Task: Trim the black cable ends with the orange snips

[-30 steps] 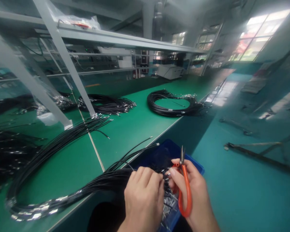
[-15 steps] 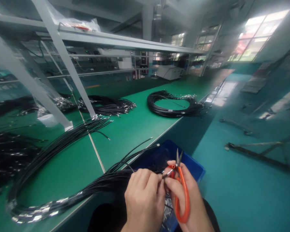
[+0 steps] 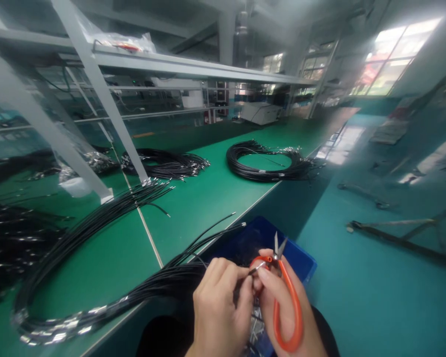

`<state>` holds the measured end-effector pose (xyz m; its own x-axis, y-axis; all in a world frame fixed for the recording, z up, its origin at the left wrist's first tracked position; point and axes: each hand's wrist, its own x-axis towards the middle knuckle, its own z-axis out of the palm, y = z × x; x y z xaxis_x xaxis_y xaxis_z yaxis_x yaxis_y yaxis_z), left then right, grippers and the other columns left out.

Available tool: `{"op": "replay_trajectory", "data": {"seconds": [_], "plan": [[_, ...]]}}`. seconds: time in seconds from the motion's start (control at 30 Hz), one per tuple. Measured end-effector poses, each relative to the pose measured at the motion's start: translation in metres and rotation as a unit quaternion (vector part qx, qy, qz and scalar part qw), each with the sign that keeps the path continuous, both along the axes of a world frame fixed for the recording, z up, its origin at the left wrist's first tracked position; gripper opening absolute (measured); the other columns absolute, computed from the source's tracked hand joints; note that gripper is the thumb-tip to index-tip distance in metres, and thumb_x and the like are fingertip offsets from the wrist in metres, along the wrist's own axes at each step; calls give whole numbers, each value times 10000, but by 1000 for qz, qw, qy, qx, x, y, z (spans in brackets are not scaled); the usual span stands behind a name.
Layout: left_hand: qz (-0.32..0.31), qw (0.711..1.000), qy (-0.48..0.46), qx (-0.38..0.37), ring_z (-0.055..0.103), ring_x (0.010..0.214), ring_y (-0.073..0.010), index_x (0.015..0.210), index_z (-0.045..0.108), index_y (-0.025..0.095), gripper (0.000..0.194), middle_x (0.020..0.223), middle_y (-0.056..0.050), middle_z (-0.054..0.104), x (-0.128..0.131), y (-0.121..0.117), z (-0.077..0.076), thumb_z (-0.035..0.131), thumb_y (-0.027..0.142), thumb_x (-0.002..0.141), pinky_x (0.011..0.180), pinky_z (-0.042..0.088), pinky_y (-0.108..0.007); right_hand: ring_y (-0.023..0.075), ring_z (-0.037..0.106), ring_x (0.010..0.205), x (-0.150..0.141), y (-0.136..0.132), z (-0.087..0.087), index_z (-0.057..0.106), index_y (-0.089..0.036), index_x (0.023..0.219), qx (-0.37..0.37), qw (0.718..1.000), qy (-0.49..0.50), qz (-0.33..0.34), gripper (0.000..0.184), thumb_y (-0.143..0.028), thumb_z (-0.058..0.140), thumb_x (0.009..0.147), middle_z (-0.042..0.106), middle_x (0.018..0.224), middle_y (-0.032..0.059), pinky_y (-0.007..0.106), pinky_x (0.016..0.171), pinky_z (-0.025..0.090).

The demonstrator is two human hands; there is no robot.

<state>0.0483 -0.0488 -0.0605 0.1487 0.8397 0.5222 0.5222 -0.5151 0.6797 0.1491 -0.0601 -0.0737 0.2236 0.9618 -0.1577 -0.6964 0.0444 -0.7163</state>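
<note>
My left hand (image 3: 221,302) pinches a thin black cable (image 3: 253,270) close to its silvery end, just left of my other hand. In my right hand (image 3: 288,297) is a pair of scissors (image 3: 296,317) with orange handles, its blades pointing up and slightly apart. The thumb of that hand lies at the cable's tip. A thick bundle of black cables (image 3: 152,285) runs over the table edge to my left hand. Below both hands stands a blue bin (image 3: 299,258) with small silvery and clear pieces inside, partly hidden by my hands.
The green table (image 3: 193,208) bears a coil of black cables (image 3: 252,176) and another bundle (image 3: 171,163) behind the shelf post (image 3: 111,109). More dark cables (image 3: 18,243) lie at the left. A wheeled metal stand leg (image 3: 394,238) is on the floor at right.
The scissors have tilted a little to the right and their blades have spread wider. My right hand has shifted slightly right; my left fingers still pinch the cable.
</note>
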Motion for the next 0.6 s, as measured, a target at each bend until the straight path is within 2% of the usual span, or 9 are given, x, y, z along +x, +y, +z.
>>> {"op": "replay_trajectory", "data": {"seconds": [0.17,0.3,0.5,0.6], "plan": [[-37,996,-48,-70,543,632,-165,718,617,204,157,673,-13,578,-5,2,10,514,183,834,589,417,-276,122,533,631,-2,1,1,587,-259,941,17,1000,12,0,348,-185,738,636,609,742,-21,224,585,441],[-60,992,-56,-98,549,655,-164,701,602,201,168,691,-8,587,-9,3,14,514,189,843,624,415,-279,109,520,626,-3,1,4,581,-250,946,6,999,30,14,323,-222,740,666,595,727,-27,215,597,435],[-79,984,-49,-150,554,685,-162,695,592,191,174,714,-8,583,-14,5,21,514,208,850,635,412,-262,103,515,596,-1,3,3,583,-239,941,21,1000,3,23,336,-218,751,650,618,726,-20,217,573,420],[-67,982,-55,-169,536,661,-153,688,583,187,166,711,-4,566,-17,7,24,530,230,839,606,396,-248,114,524,596,9,2,6,598,-223,958,19,998,-63,8,330,-232,744,662,652,757,7,241,580,420]]}}
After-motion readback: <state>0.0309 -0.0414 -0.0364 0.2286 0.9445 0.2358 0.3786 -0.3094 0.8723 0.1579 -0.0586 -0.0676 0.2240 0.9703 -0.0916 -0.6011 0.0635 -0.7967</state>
